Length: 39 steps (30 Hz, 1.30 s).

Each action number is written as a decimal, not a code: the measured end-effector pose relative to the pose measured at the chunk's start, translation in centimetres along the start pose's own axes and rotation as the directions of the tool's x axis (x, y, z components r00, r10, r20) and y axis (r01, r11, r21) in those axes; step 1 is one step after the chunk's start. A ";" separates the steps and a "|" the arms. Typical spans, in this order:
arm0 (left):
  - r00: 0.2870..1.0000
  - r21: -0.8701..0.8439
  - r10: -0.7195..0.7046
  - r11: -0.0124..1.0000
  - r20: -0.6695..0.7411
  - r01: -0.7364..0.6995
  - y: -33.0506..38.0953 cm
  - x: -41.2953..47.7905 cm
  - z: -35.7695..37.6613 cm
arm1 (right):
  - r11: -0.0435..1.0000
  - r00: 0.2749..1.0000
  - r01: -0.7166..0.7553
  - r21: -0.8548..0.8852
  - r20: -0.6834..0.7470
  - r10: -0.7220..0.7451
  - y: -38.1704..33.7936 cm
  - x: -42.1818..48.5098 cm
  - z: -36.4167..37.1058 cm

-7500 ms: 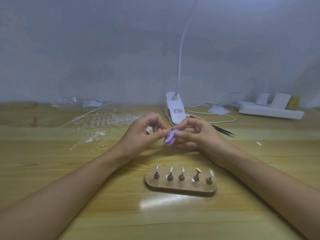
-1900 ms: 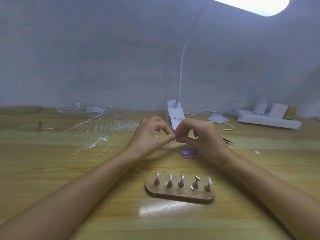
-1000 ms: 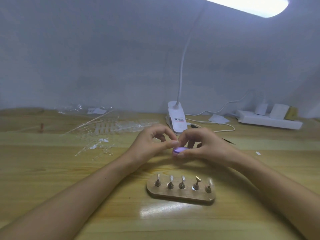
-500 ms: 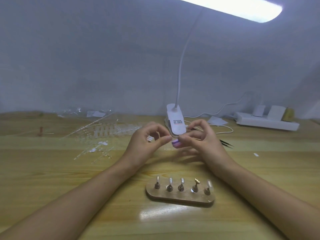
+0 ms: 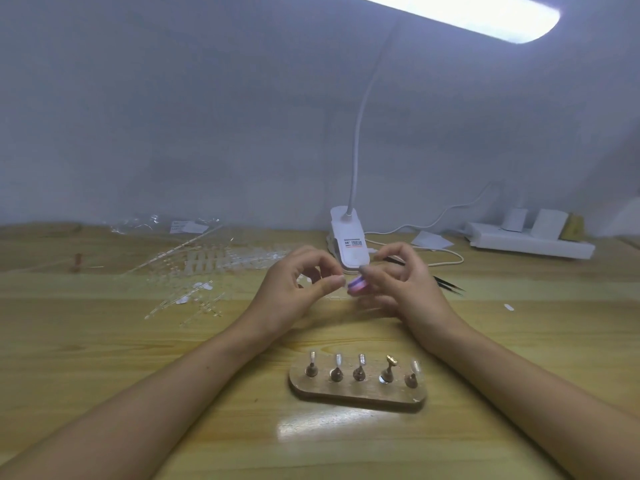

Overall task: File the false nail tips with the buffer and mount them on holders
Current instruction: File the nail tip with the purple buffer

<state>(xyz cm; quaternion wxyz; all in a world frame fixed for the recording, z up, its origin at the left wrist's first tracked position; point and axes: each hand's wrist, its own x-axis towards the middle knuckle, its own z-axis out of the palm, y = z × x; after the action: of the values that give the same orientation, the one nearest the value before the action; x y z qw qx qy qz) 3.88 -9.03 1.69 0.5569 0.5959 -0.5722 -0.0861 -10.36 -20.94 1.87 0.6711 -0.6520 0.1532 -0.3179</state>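
Observation:
My right hand [image 5: 401,285] pinches a small purple buffer block [image 5: 356,285] above the table. Just left of it, my left hand [image 5: 294,289] pinches thumb against forefinger; a clear nail tip is presumably between them, but it is too small to make out. The two hands are almost touching at the buffer. In front of them lies a wooden holder base [image 5: 356,393] with several upright metal holders; most carry a clear nail tip, and the fourth, gold one [image 5: 389,367] shows a bare top.
Strips and loose pieces of clear nail tips [image 5: 207,268] are scattered at the back left. A white clip lamp [image 5: 348,244] stands behind the hands, black tweezers [image 5: 446,284] lie to its right, and a white power strip [image 5: 526,239] sits at the back right.
My right hand picked the purple buffer up from the table, where it lay earlier, and brought it to my left fingertips. The holder base has not moved.

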 end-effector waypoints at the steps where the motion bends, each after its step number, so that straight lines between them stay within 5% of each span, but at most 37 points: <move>1: 1.000 -0.008 -0.005 1.000 -0.014 0.005 0.0 0.0 0.0 | 1.000 1.000 -0.011 0.012 -0.010 0.011 0.0 0.0 -0.1; 4: 1.000 -0.013 -0.008 1.000 0.011 0.008 0.0 0.0 0.0 | 0.996 0.988 -0.042 -0.080 0.147 0.054 0.0 -0.1 0.1; 8: 0.999 -0.047 -0.036 0.998 0.013 0.036 0.0 0.0 -0.1 | 0.999 0.999 -0.030 0.015 0.018 0.030 0.1 0.2 -0.2; 11: 0.999 -0.022 -0.015 1.000 0.036 0.016 0.1 0.0 0.0 | 0.995 0.985 -0.038 -0.092 0.163 0.053 0.0 0.0 0.0; 15: 0.999 -0.029 -0.029 0.999 0.017 0.030 0.0 0.0 0.0 | 1.000 1.000 -0.022 0.003 0.010 0.022 0.2 0.3 -0.3; 18: 0.999 -0.012 -0.008 1.000 0.037 0.008 0.0 0.0 0.0 | 0.995 0.986 -0.030 -0.091 0.160 0.044 0.2 0.0 -0.1; 22: 0.999 0.001 -0.007 1.000 0.051 0.007 0.0 0.0 0.0 | 1.000 1.000 -0.009 -0.009 0.006 0.009 0.4 0.3 -0.4; 31: 0.999 0.018 0.012 1.000 0.038 -0.013 0.1 -0.1 0.0 | 0.991 0.979 -0.037 -0.126 0.195 0.061 0.1 0.1 -0.4; 36: 0.997 0.026 0.006 1.000 0.082 -0.008 0.2 -0.2 0.2 | 0.999 0.999 -0.029 -0.017 0.028 0.029 0.1 0.3 -0.5; 39: 0.999 0.011 0.021 1.000 0.049 -0.021 0.1 -0.1 0.0 | 0.987 0.982 -0.019 -0.158 0.185 0.048 0.1 -0.1 0.0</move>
<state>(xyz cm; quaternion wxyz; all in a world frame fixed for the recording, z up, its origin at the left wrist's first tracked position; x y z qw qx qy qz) 3.79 -8.96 1.75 0.5402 0.5908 -0.5922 -0.0915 -10.41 -20.94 1.80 0.6349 -0.7269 0.1243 -0.2305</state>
